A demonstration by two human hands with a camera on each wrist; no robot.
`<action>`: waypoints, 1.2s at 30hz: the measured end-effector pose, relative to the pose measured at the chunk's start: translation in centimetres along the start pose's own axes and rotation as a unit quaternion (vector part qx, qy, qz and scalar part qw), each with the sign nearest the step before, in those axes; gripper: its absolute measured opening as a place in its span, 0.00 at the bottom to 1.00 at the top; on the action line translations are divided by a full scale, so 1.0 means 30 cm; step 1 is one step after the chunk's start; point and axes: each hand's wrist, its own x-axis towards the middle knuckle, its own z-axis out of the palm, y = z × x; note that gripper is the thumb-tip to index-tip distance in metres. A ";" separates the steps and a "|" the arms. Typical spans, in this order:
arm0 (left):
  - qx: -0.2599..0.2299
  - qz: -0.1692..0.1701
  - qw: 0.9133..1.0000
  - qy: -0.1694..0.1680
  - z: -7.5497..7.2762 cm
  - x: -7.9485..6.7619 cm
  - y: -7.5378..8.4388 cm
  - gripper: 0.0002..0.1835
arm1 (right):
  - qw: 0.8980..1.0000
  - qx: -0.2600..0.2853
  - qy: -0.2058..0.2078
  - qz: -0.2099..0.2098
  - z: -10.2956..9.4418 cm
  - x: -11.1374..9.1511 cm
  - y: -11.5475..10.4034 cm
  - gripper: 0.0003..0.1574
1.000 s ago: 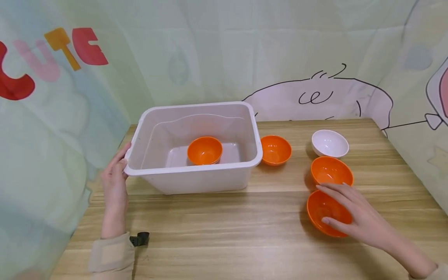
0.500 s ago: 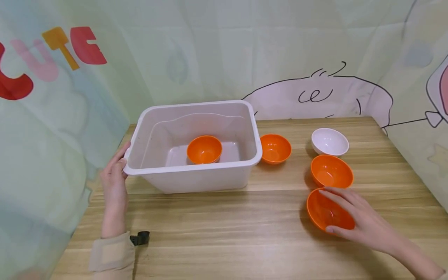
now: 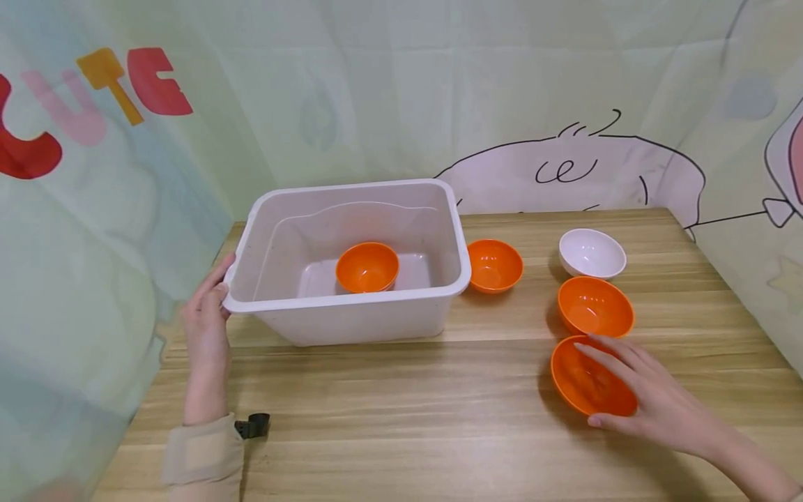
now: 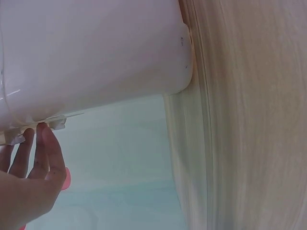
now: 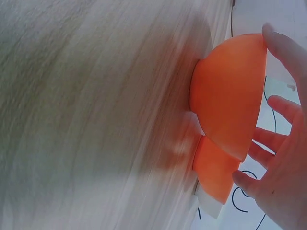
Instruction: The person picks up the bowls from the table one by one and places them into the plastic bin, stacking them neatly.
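Observation:
My left hand (image 3: 207, 314) grips the left rim of a white plastic tub (image 3: 357, 324), its fingers under the lip in the left wrist view. Inside the tub sits an orange bowl (image 3: 367, 268). My right hand (image 3: 659, 397) is spread over the nearest orange bowl (image 3: 583, 376) on the right, thumb by the near rim and fingertips over the far side. In the right wrist view the thumb tip meets or nearly meets that bowl's rim (image 5: 235, 91), while the fingers are parted and fairly straight. Behind it stand another orange bowl (image 3: 594, 307) and a white bowl (image 3: 592, 253).
A further orange bowl (image 3: 494, 266) stands against the tub's right side. All this is on a wood-grain table (image 3: 408, 418), with printed cloth (image 3: 351, 104) hanging behind and at the sides. A black strap piece (image 3: 256, 426) sticks out at the left sleeve.
My right hand has shifted slightly right and toward me; its thumb has moved from over the bowl's inside to the near rim. The left hand and tub stay in place.

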 end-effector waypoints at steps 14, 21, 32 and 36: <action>-0.004 0.005 1.000 -0.002 0.000 -0.001 -0.003 0.20 | 1.000 0.006 -0.007 0.016 0.006 -0.003 -0.021 0.64; -0.013 -0.002 1.000 0.003 -0.003 0.000 -0.001 0.20 | 1.000 0.007 -0.010 0.021 0.007 -0.004 -0.031 0.65; -0.002 0.003 1.000 -0.001 -0.002 0.000 -0.001 0.20 | 0.999 -0.002 -0.017 0.032 0.003 0.005 -0.032 0.70; 0.002 0.004 1.000 -0.003 -0.002 0.001 -0.002 0.20 | 0.999 -0.014 -0.018 0.030 0.004 0.006 -0.030 0.74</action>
